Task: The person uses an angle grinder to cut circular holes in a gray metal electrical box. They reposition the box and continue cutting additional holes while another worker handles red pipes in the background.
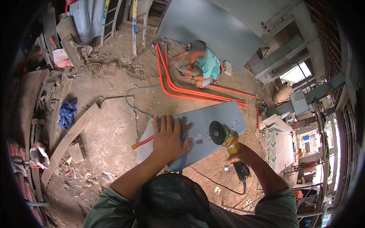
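The left hand (167, 138) lies flat, fingers spread, palm down on the near-left part of a grey metal panel (224, 116), pressing on it rather than gripping it. The right hand (243, 155) is closed around the body of a yellow angle grinder (230, 142), whose dark disc (217, 132) stands on edge over the panel's middle, just beside a row of round holes (199, 139). The panel's long axis runs from the lower left up to the right; the disc sits right of the bracing hand, near but apart from its fingertips. The grinder's black cord (213, 181) trails back toward the person. An orange-handled tool (142, 142) protrudes from under the panel's left edge. Beyond, another person (201, 62) crouches beside orange conduits (182, 91) on the dirt floor (110, 133).
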### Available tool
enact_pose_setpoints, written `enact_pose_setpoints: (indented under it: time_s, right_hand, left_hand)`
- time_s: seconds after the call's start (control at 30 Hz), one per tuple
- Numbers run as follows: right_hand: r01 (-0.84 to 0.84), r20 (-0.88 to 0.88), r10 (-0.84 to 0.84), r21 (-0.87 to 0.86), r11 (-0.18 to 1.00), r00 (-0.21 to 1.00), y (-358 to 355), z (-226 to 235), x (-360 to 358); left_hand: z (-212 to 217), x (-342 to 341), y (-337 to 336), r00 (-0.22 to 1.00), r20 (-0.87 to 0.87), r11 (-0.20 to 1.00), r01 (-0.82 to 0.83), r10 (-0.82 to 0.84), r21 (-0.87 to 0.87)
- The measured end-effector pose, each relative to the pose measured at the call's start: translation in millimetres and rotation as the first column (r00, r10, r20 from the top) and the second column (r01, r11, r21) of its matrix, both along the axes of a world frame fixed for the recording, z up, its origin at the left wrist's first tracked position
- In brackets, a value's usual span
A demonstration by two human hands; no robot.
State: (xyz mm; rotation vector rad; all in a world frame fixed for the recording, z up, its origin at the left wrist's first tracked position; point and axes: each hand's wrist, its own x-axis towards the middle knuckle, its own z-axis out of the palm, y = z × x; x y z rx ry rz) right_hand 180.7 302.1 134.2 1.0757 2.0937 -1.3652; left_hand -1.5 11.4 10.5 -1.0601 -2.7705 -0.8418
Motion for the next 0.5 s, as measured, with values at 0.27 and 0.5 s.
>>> enact_pose_setpoints:
  time_s: [0.27, 0.5]
  right_hand:
    - [0.024, 0.043, -0.024, 0.001, 1.0, 0.999, -0.5, -0.9, 4.0]
    - [-0.007, 0.024, 0.006, 0.075, 0.997, 1.0, -3.2, -3.6, 2.8]
  left_hand:
    - [-6.0, -2.4, -0.1, 1.0, -0.019, 0.999, 0.006, -0.005, 0.032]
    - [-7.6, -2.9, -2.3, 1.0, -0.01, 0.999, 0.017, -0.016, 0.041]
